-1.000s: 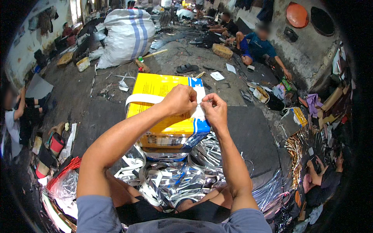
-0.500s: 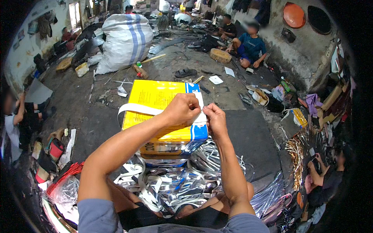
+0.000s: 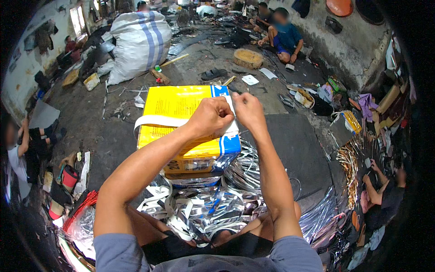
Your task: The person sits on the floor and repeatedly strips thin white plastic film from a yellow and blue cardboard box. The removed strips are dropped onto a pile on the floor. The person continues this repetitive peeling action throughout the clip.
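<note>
A yellow box [image 3: 174, 105] with a blue and white end stands in front of me. A flat white strap [image 3: 163, 120] crosses its top, bowing up in a loop at the left edge. My left hand [image 3: 210, 117] rests over the box's right part, fingers pinched on the white strap. Just right of it, my right hand [image 3: 249, 111] is closed at the box's right edge, thumb and fingers curled together; what lies between them, if anything, is hidden. Shiny silver strips [image 3: 247, 167] and tangled white strips [image 3: 183, 211] lie beside and below the box.
A big white sack [image 3: 136, 45] with blue stripes stands far left. A wooden block [image 3: 248, 58] sits near a person in a teal shirt [image 3: 290, 36]. Other people sit left and right. Bundles of tan strips [image 3: 349, 177] and silver strips [image 3: 319, 217] lie at right.
My right hand has moved away from me along the box's right edge, its fingers more curled. My left hand stays pinched over the strap. The whole view has shifted slightly.
</note>
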The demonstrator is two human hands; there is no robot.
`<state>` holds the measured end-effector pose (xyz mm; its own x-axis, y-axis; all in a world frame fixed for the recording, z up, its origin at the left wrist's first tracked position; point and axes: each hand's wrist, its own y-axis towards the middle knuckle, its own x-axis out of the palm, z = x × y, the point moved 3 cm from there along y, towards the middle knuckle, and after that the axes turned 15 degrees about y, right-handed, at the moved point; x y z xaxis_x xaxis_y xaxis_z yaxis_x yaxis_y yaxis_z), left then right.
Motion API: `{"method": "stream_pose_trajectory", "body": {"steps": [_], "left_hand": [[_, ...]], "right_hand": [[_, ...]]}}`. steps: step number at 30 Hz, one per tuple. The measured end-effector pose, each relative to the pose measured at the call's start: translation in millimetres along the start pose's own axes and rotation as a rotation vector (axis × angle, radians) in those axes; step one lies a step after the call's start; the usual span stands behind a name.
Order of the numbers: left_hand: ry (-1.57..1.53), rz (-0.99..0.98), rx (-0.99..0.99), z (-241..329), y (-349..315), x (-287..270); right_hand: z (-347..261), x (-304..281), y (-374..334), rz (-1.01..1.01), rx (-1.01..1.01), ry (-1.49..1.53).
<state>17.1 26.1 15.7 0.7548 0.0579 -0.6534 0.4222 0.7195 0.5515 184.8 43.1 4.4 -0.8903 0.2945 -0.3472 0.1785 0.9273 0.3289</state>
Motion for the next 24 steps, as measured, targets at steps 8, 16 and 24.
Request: {"method": "stream_pose_trajectory", "body": {"steps": [8,16,24], "left_hand": [[0.034,-0.030,-0.037,-7,0,-1],[0.054,-0.056,-0.050,-4,5,-1],[0.054,-0.075,-0.056,1,4,-4]], "right_hand": [[57,18,-6,-0.045,0.051,0.183],[207,56,-44,-0.034,0.173,0.172],[352,66,-129,0.015,0.683,-0.200]]}}
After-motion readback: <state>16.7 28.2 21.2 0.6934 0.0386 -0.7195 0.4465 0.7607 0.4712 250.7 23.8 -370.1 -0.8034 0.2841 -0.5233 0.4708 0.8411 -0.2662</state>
